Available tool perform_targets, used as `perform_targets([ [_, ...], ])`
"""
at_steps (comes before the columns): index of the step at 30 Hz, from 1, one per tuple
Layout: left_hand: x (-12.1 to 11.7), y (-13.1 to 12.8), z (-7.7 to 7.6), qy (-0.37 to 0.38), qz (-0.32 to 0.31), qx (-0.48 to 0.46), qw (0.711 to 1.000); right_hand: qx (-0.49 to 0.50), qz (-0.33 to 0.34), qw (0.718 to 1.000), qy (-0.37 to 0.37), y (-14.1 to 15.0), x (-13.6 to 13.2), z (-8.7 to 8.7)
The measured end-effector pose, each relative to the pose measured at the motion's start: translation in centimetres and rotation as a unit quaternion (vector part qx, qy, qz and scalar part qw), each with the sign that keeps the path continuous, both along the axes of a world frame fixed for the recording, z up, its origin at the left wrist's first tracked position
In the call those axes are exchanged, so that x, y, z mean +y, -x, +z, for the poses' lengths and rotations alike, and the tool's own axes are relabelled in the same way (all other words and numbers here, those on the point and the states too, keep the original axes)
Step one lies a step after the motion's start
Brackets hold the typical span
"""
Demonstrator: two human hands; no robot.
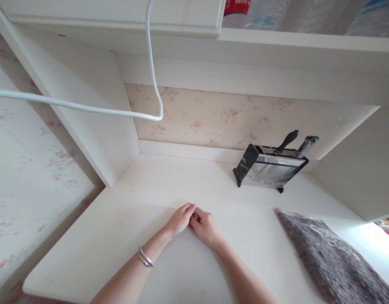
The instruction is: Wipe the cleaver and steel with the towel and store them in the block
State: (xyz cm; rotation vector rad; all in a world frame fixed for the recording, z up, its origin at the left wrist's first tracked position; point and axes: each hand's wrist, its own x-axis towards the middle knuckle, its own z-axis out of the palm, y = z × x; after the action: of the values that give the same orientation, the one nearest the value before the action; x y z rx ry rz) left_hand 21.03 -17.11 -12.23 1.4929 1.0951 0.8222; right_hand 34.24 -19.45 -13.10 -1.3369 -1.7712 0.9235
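Note:
My left hand (180, 219) and my right hand (205, 227) rest together on the white counter (124, 219), fingertips touching at the middle. Both have their fingers curled in, and nothing shows inside either. A silver bangle (145, 257) sits on my left wrist. The nearest object is a black knife block (270, 169) with two dark handles, standing against the floral back wall, beyond and to the right of my hands.
A grey fuzzy cloth (330, 257) lies on the counter at the right. A white cable (118, 112) hangs across the upper left. White cupboards and a shelf with bottles (264, 12) run overhead. The counter's left edge drops off beside a floral wall.

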Motion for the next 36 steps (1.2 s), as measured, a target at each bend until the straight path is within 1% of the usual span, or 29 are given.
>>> perform_targets([
  [7,-0.12,-0.04,0.23,0.006,0.001,-0.01,1.0,0.001,0.001,1.0,-0.007,-0.01,-0.08,-0.04],
  [19,-0.01,-0.01,0.29,0.004,-0.002,-0.002,1.0,0.006,0.003,1.0,-0.005,-0.05,-0.06,-0.19],
  [25,0.09,0.04,0.32,0.003,-0.004,0.002,1.0,0.004,0.004,1.0,-0.002,-0.1,-0.01,-0.01],
  [36,-0.11,0.02,0.34,0.031,0.005,-0.007,0.999,0.025,0.004,1.0,0.003,0.08,-0.3,0.33],
])
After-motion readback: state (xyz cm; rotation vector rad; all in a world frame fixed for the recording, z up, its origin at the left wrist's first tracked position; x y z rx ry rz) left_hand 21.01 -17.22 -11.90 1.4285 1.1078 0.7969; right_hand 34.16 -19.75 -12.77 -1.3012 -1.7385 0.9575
